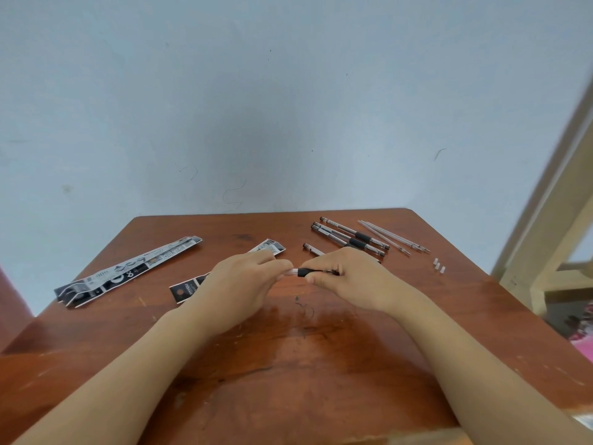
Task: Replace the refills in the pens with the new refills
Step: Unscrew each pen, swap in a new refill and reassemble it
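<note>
- The left hand [244, 277] curls its fingers round the clear barrel of a pen [303, 272]. The right hand [346, 277] pinches the black grip end between thumb and fingers.
- Both hands are closed on the pen, probably to twist one half against the other. Whether this unscrews or tightens it cannot be told.
- The pen is held level, just above the table [288, 348].
- Beyond the pen and to its right, the other pens [353, 240] lie side by side. Loose refills [391, 240] and two small clear caps [439, 267] lie farther right, seemingly sorted aside.
- Well left of the pen lies a long packet [128, 271]. A second packet [187, 289] lies partly under the left hand.
- The packets' black-and-white print is too blurred to read.
</note>
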### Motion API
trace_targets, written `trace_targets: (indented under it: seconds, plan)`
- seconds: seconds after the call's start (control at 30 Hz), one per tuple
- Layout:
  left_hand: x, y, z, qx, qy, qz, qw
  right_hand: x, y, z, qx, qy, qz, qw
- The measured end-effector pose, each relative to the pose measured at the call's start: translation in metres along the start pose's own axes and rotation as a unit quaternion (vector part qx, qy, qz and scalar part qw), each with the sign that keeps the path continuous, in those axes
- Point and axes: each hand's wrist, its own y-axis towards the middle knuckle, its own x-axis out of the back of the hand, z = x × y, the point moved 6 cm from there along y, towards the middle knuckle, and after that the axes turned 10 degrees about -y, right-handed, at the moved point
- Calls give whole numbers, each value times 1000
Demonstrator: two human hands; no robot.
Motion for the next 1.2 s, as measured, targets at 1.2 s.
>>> trace_targets:
  seconds: [1.2]
  plan:
    - [21, -5, 24, 123, -84, -48, 988, -10, 5, -18, -51, -129, -1, 990]
